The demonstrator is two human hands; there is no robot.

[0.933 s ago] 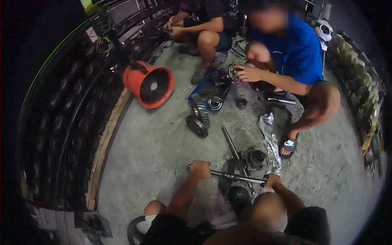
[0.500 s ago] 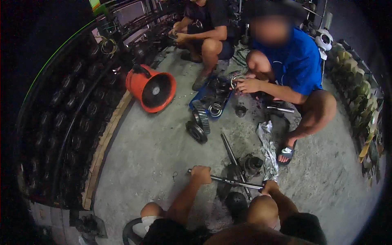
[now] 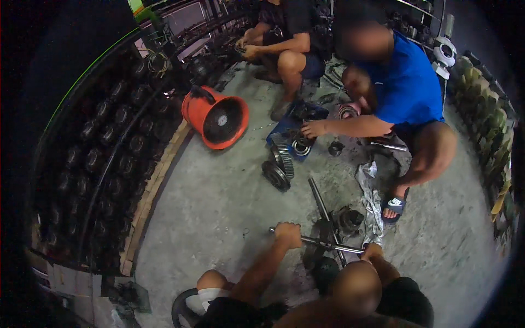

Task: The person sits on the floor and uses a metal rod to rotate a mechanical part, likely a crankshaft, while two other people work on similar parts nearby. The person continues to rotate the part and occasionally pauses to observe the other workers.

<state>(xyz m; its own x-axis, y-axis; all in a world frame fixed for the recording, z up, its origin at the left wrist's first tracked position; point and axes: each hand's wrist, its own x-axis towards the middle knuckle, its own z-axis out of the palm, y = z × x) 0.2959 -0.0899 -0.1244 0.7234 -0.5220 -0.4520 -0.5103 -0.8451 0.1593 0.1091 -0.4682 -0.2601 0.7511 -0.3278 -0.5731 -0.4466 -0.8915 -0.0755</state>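
Note:
A slim metal bar (image 3: 322, 243) lies crosswise in front of me, with both my hands on it. My left hand (image 3: 288, 235) is wrapped round it near its left end, a short tip sticking out beyond the fist. At the right end, my right hand (image 3: 373, 252) closes on the bar, partly hidden by my knee. Beneath it a longer steel rod (image 3: 318, 198) runs slantwise and crosses the bar. Just beyond stands a dark, greasy cylindrical metal part (image 3: 348, 220). Whether the bar touches the rod I cannot tell.
An orange blower fan (image 3: 224, 120) stands at the left. Gears (image 3: 276, 175) lie by a blue tray (image 3: 279, 131) of metal parts. A co-worker in a blue shirt (image 3: 415, 82) and another person (image 3: 292, 41) squat beyond. A crumpled silvery cloth (image 3: 369, 191) lies at right.
The view has shifted slightly, moving the scene rightward. The co-worker in blue has brought a hand from a ring to the parts in the tray. My grip looks the same.

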